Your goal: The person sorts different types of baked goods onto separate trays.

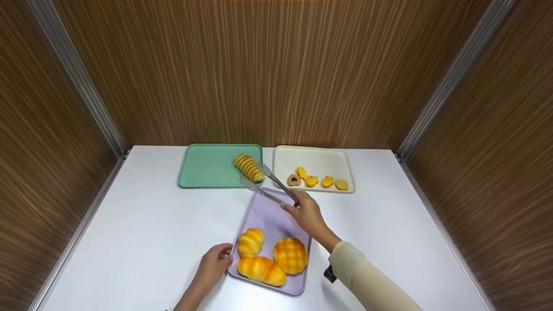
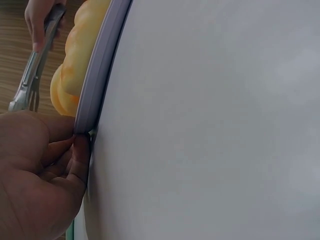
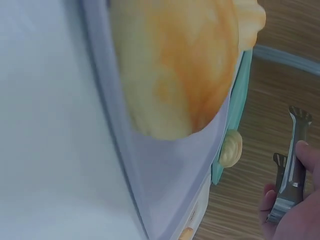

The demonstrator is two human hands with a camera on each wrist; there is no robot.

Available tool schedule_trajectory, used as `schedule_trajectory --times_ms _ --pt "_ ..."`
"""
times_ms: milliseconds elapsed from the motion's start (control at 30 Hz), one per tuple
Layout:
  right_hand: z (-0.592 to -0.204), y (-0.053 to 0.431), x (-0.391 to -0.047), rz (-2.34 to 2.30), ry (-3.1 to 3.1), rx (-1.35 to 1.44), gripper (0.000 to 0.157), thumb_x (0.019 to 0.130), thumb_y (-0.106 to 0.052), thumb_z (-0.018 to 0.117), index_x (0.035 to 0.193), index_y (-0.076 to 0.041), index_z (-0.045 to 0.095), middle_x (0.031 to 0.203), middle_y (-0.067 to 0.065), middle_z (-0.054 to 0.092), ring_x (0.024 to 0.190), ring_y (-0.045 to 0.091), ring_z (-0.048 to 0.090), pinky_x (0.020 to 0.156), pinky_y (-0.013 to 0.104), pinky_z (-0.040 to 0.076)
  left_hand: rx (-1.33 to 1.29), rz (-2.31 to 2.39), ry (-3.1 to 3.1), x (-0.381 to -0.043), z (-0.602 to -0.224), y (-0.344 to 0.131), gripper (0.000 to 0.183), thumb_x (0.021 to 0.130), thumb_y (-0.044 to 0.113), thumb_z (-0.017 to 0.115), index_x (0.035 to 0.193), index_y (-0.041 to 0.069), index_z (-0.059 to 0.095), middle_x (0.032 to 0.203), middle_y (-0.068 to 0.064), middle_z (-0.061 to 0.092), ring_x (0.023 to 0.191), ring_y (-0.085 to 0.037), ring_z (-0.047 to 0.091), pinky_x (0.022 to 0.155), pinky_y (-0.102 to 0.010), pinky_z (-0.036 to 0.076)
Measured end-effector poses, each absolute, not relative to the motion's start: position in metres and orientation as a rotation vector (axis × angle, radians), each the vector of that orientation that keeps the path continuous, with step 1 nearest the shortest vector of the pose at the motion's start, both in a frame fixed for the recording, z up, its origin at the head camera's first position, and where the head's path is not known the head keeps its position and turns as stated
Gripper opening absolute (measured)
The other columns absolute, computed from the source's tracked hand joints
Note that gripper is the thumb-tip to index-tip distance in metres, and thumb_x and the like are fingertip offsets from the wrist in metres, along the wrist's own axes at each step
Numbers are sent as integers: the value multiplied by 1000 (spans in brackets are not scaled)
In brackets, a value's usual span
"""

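The right grip [image 1: 309, 212] is curled, its pale-sleeved arm [image 1: 363, 272] slanting forward and left; the left grip [image 1: 212, 262], set farther back, pinches with bent fingers [image 1: 224, 247].

Over on the white surface [image 1: 151, 207], there's the cream tray [image 1: 311, 160], near the wood-grained back panel [image 1: 268, 69]! Toward its front edge, a brown piece [image 1: 294, 182] with a dark middle sits leftmost, then three little yellow shapes [image 1: 327, 182], and a round disc [image 1: 341, 185] holds the right end! Grey metal strips [image 1: 81, 77] climb both corners, striped brown side walls [image 1: 488, 142] flanking it all!
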State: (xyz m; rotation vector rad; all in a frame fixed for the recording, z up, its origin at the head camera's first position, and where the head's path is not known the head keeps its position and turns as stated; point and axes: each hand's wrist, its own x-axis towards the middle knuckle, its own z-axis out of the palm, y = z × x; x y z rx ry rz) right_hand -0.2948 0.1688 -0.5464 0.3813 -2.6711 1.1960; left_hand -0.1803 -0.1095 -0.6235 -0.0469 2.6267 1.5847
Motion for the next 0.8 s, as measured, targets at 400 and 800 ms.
schedule_trajectory --times_ms 400,800 --pt "-551 209 -262 1234 -2696 505 40 86 -31 79 120 -13 68 95 -1 61 84 23 58 70 27 49 -52 1570 2629 -181 -624 -111 34 92 5 63 126 1 64 112 -8 66 95 -16 61 79 -26 54" --pt "-557 252 -254 1220 -2825 790 49 88 -37 77 128 -11 67 120 7 70 105 26 65 94 47 54 7 1611 2620 -180 -625 -113 33 91 3 64 123 -2 65 110 -11 67 94 -18 62 75 -24 54"
